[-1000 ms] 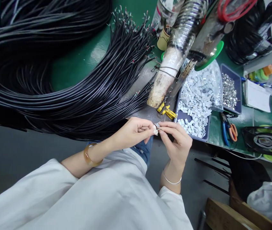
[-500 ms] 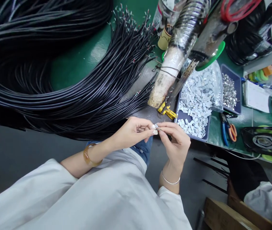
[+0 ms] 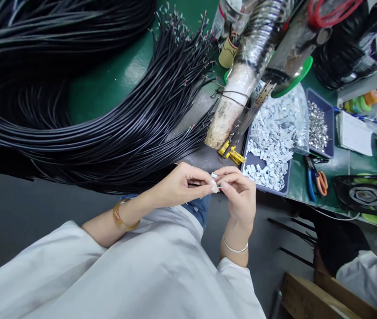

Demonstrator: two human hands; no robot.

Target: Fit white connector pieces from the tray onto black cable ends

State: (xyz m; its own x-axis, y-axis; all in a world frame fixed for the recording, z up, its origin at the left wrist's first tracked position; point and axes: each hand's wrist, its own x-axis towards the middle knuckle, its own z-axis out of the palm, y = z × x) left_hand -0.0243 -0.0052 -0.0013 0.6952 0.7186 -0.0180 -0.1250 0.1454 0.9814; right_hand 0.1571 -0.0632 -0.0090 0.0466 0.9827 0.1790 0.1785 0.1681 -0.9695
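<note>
My left hand (image 3: 195, 181) is closed in a pinch, its white-covered fingertips meeting those of my right hand (image 3: 240, 192) in front of my waist. Between the two sets of fingertips shows a short bit of thin green wire (image 3: 221, 186); the rest of it is hidden by my fingers. A small white connector housing (image 3: 214, 175) sticks out at the fingertips of my right hand, which is also closed. Just beyond my hands lies a bundle of black cables (image 3: 135, 128) with stripped, coloured ends. Many similar white housings (image 3: 268, 164) fill a tray (image 3: 287, 188) at the right.
A yellow clip (image 3: 231, 153) sits under a tape-wrapped tube (image 3: 223, 115) that slants over the green bench. Further right are a bin of metal parts (image 3: 317, 126), cutters with blue and orange handles (image 3: 316, 181), a paper pad (image 3: 355, 133) and a black fan (image 3: 364, 195). Cardboard boxes (image 3: 308, 297) stand below.
My right hand has shifted slightly left and its fingers have re-gripped closer to my left fingertips. The green wire now shows between them. My left hand has barely moved.
</note>
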